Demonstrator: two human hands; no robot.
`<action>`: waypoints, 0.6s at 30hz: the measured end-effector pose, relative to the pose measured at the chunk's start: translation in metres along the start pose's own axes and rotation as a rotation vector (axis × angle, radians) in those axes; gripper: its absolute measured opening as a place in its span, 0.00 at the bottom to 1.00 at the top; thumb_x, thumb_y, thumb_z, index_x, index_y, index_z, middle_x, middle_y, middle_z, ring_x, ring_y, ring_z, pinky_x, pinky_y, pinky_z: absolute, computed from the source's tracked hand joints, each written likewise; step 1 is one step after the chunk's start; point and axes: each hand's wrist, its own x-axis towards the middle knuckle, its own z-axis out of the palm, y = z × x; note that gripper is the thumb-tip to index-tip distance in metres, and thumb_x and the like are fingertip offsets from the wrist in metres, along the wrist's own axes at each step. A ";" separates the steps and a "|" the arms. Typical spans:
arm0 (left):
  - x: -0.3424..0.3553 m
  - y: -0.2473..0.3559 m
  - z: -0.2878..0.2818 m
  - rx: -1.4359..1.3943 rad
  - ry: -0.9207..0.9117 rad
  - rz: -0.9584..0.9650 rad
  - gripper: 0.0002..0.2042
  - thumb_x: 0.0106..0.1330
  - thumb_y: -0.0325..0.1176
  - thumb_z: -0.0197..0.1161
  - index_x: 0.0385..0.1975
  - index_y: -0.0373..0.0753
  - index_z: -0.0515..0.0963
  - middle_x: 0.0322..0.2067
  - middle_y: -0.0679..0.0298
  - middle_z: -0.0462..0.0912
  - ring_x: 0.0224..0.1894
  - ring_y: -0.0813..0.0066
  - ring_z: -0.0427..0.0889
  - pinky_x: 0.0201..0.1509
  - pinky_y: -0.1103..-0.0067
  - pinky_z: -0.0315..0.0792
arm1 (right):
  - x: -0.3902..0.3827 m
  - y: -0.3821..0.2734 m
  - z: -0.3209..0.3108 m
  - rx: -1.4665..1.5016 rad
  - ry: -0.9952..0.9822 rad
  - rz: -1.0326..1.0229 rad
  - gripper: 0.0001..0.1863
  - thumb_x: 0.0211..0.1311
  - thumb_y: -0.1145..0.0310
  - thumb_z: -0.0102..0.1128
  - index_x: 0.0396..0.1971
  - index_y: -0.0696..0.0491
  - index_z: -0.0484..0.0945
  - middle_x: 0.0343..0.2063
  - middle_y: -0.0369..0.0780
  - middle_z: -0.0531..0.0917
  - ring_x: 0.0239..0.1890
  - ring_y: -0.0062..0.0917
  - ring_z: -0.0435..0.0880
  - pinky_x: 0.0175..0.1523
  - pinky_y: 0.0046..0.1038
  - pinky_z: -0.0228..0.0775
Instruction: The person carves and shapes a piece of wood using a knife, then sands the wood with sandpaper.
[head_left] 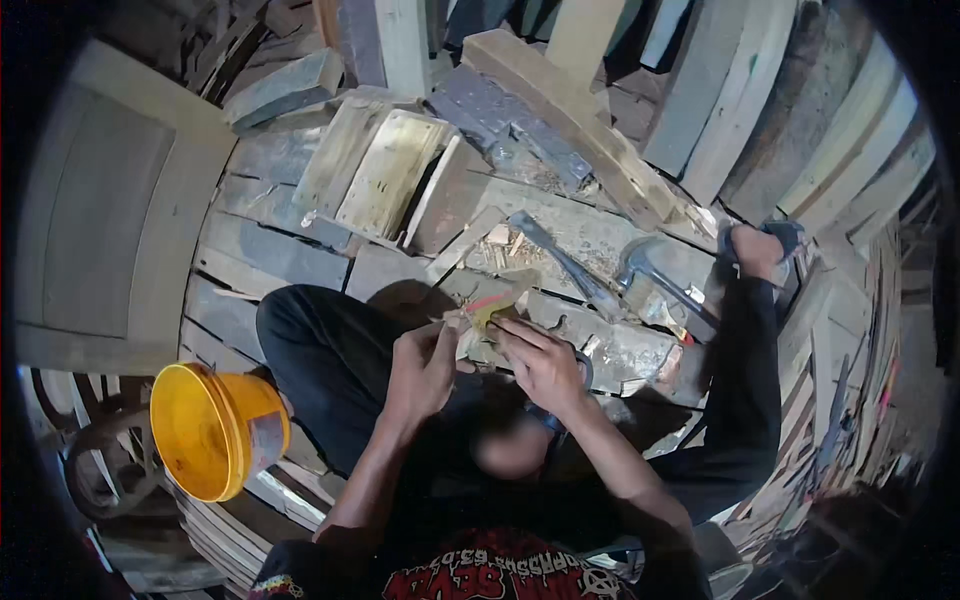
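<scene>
Between my two hands, over my lap, is a small see-through plastic packet [484, 310] with yellow and pink-red on it. My left hand [424, 368] pinches its left side, thumb and fingers pressed together. Fingers of my right hand [540, 362] are bent round its right side. What the packet holds is too small to make out. Just beyond my right hand, a long dark metal tool with a flared end [566, 264] lies on the boards. To its right rests a hammer [668, 282], its head toward the far side.
A yellow bucket [246, 425] lies tilted on the left, beside my bent knee. Past my hands are a small wooden box [392, 172], a thick beam [570, 118] and wood shavings. Planks [735, 95] lean at the far right; a panelled wooden door [100, 205] stands left.
</scene>
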 end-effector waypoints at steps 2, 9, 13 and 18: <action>0.008 0.015 -0.004 0.116 0.011 0.026 0.21 0.82 0.40 0.49 0.47 0.27 0.84 0.19 0.69 0.80 0.19 0.83 0.80 0.20 0.83 0.67 | 0.002 0.022 0.001 -0.104 -0.001 0.007 0.15 0.65 0.75 0.61 0.51 0.55 0.85 0.55 0.47 0.85 0.55 0.43 0.86 0.57 0.38 0.82; 0.006 -0.001 -0.003 0.057 0.006 0.088 0.16 0.80 0.30 0.51 0.47 0.21 0.82 0.31 0.62 0.83 0.27 0.80 0.80 0.30 0.81 0.73 | 0.010 -0.004 0.004 0.008 0.096 -0.016 0.17 0.66 0.74 0.61 0.54 0.54 0.83 0.47 0.46 0.89 0.47 0.42 0.89 0.49 0.39 0.84; 0.007 0.008 -0.001 0.163 -0.027 0.130 0.16 0.80 0.30 0.51 0.43 0.21 0.82 0.29 0.64 0.82 0.26 0.81 0.77 0.30 0.79 0.73 | 0.025 0.033 -0.005 -0.059 -0.090 0.474 0.16 0.66 0.74 0.62 0.54 0.54 0.84 0.49 0.45 0.88 0.51 0.37 0.89 0.53 0.38 0.83; 0.005 -0.002 -0.004 0.111 -0.010 0.130 0.14 0.76 0.29 0.54 0.45 0.23 0.84 0.24 0.64 0.82 0.23 0.84 0.77 0.29 0.82 0.71 | 0.024 0.004 0.016 -0.019 0.093 -0.122 0.16 0.67 0.72 0.62 0.54 0.54 0.84 0.50 0.44 0.88 0.55 0.36 0.87 0.57 0.37 0.83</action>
